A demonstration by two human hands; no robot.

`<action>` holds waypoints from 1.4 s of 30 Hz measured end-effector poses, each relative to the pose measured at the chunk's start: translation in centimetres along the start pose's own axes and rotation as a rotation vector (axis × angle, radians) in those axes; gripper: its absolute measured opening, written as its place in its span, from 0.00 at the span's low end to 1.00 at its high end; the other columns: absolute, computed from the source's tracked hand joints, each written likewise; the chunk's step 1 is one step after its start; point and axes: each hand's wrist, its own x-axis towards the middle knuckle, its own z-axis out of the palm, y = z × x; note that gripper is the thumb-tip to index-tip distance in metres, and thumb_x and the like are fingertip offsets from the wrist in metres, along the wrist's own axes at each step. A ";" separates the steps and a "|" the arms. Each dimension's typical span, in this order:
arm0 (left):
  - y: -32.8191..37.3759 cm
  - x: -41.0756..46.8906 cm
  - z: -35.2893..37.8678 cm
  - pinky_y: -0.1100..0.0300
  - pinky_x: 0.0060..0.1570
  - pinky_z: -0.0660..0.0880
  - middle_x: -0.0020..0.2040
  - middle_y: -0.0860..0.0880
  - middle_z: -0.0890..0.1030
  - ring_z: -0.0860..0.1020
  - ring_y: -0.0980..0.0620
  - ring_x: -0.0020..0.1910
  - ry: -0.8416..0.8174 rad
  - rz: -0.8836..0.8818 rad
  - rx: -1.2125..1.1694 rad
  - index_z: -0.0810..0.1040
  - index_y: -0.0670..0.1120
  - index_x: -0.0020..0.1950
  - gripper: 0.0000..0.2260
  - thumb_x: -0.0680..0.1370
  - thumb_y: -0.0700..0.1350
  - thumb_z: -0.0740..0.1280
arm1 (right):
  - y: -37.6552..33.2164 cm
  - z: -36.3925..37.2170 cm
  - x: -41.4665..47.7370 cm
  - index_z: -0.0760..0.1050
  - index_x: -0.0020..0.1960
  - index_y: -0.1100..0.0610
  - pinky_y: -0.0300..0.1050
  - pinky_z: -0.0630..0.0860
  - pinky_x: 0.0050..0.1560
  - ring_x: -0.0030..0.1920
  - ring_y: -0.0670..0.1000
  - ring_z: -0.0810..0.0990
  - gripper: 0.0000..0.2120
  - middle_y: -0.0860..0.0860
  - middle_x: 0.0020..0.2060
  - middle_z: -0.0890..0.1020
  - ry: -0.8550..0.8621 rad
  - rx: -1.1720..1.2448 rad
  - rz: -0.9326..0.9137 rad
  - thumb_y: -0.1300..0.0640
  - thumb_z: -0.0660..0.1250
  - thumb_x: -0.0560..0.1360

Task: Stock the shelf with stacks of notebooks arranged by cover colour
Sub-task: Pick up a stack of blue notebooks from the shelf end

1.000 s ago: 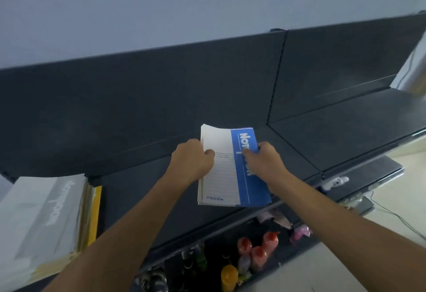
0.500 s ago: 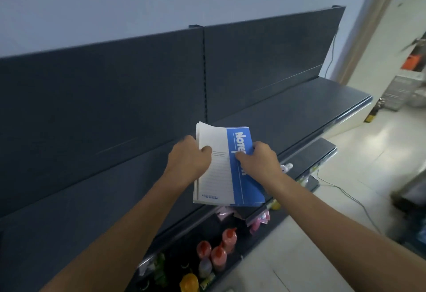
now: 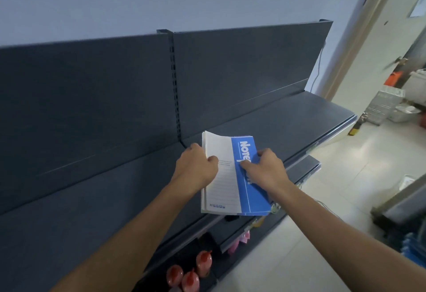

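Carrying stack rightward along shelf over the last second | gripped at its sides by left hand and right hand | held over front edge, not yet set down | placement judged near

The stack of blue notebooks, held by the left hand and right hand, is now right of the slotted upright, no longer left of it.

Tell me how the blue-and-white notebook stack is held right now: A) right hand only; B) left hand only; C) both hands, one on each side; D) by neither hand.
C: the left hand grips the notebook stack at its white side, the right hand at its blue side.
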 end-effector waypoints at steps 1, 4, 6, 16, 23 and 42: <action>0.2 0.7 0.4 0.59 0.30 0.66 0.53 0.47 0.76 0.77 0.50 0.43 -0.004 -0.014 0.000 0.70 0.43 0.59 0.13 0.81 0.52 0.62 | 0.1 -0.1 0.9 0.69 0.54 0.54 0.43 0.72 0.34 0.41 0.48 0.81 0.17 0.48 0.45 0.81 -0.002 -0.017 -0.008 0.46 0.72 0.74; 0.7 2.8 1.4 0.58 0.31 0.66 0.54 0.46 0.76 0.77 0.48 0.46 -0.014 -0.045 0.002 0.70 0.43 0.60 0.14 0.81 0.52 0.61 | 0.2 -0.4 3.6 0.71 0.53 0.54 0.42 0.70 0.33 0.41 0.48 0.79 0.16 0.48 0.45 0.80 -0.018 -0.076 -0.032 0.46 0.72 0.73; 0.9 3.9 2.1 0.58 0.31 0.67 0.55 0.46 0.76 0.77 0.49 0.46 -0.013 -0.063 -0.007 0.69 0.43 0.61 0.14 0.81 0.52 0.61 | 0.2 -0.3 5.3 0.73 0.53 0.55 0.44 0.72 0.35 0.42 0.50 0.80 0.16 0.48 0.45 0.81 -0.035 -0.107 -0.028 0.46 0.72 0.73; -0.7 6.2 4.1 0.60 0.31 0.66 0.53 0.48 0.75 0.75 0.51 0.45 -0.022 -0.204 -0.041 0.68 0.46 0.62 0.13 0.81 0.52 0.60 | -0.1 2.3 10.6 0.77 0.49 0.57 0.42 0.74 0.33 0.39 0.48 0.81 0.10 0.47 0.40 0.82 -0.196 -0.151 -0.099 0.52 0.70 0.73; -0.6 7.7 5.3 0.60 0.31 0.66 0.50 0.49 0.76 0.75 0.52 0.43 0.025 -0.268 -0.030 0.69 0.45 0.57 0.10 0.80 0.50 0.61 | 0.5 3.7 14.3 0.76 0.49 0.56 0.42 0.73 0.33 0.38 0.45 0.79 0.10 0.45 0.39 0.80 -0.278 -0.193 -0.183 0.51 0.71 0.74; 1.7 11.3 13.0 0.56 0.44 0.77 0.48 0.51 0.80 0.80 0.50 0.47 0.325 -0.566 -0.100 0.74 0.47 0.58 0.12 0.79 0.51 0.70 | 3.6 5.3 24.4 0.76 0.43 0.62 0.39 0.73 0.28 0.33 0.48 0.83 0.11 0.50 0.36 0.83 -0.544 -0.185 -0.323 0.54 0.70 0.73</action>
